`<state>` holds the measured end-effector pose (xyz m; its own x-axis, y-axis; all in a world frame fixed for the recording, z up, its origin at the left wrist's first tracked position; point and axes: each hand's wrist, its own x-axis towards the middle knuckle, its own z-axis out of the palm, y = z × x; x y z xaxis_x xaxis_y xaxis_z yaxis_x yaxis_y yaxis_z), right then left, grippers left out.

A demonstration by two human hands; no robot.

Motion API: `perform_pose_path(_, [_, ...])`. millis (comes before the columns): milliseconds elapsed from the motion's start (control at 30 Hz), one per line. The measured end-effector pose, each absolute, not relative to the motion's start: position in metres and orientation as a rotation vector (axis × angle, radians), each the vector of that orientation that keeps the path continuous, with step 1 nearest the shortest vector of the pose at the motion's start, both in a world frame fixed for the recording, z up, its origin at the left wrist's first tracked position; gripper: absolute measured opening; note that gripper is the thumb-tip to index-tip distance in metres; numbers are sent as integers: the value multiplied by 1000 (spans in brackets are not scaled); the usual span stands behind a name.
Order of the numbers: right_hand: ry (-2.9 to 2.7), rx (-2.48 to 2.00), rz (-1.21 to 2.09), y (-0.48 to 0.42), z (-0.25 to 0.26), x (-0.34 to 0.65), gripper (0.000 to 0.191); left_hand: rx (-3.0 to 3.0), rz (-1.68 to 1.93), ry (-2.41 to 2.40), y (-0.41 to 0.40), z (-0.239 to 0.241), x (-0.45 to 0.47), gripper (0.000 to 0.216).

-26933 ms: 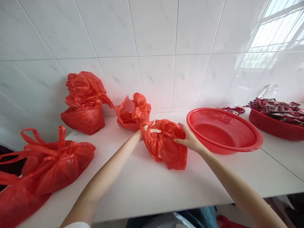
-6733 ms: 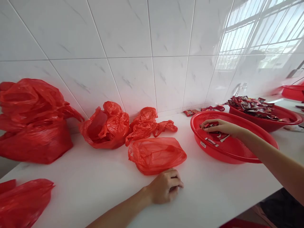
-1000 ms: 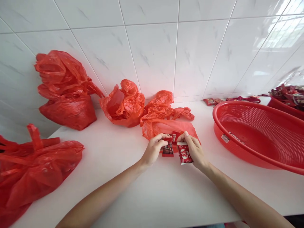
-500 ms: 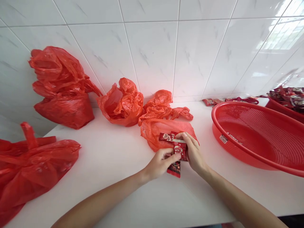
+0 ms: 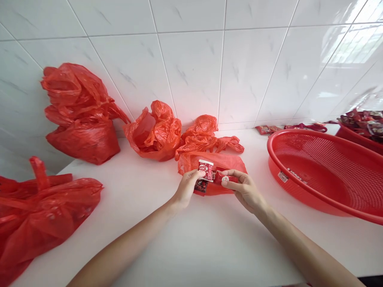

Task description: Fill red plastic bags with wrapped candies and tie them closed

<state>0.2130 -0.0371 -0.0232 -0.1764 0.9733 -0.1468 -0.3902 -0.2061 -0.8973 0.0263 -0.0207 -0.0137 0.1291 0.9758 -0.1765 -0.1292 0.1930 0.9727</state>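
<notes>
My left hand (image 5: 185, 190) is closed on small snack packets: a red one with white lettering (image 5: 206, 169) on top, and a darker packet (image 5: 200, 186) sticking out beneath. Just beside them, my right hand (image 5: 247, 192) pinches another small red packet (image 5: 220, 177) between thumb and fingers; a round pale mark shows near its fingertips. Both hands are over a flattened red plastic bag (image 5: 235, 160) that lies on the white table (image 5: 167, 243). How many packets are stacked in my left hand cannot be made out.
On the right stands a red perforated basket (image 5: 317, 187), with a heap of snack packets (image 5: 363, 121) behind it. Several loose packets (image 5: 265, 130) lie along the tiled wall (image 5: 191, 71). Crumpled red bags (image 5: 158, 133) and filled, knotted bags (image 5: 83, 135) stand at the left.
My hands have moved apart and slightly forward. The packets in my left hand have shifted left and up over the bag, while my right hand now pinches a separate packet.
</notes>
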Motion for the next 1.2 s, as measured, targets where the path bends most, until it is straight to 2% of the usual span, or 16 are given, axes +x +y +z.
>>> perform_pose_path(200, [-840,-933,1595,-36,-23,214,41,1040,1046,1145,-15,-13,21,25])
perform_pose_path(333, [-927,-1051,1452,-35,-27,218,48,1082,1020,1190,-10,-14,17,26])
perform_pose_path(600, [-1119,-1041,1308,-34,-29,217,40,1181,891,1179,-5,-17,12,40])
perform_pose_path(733, [-1074,-1004,1338,-34,-30,216,42,1157,918,1116,-3,-19,13,49])
perform_pose_path(967, [-1141,-1039,1310,-35,-33,216,44,1108,920,1185,-2,-24,12,51])
perform_pose_path(1100, [-1158,-1038,1302,-38,-33,213,48,1197,929,1127,-7,-19,14,31])
perform_pose_path(1200, [-1183,-1031,1351,-40,-34,210,43,1267,851,1060,-12,-14,18,32])
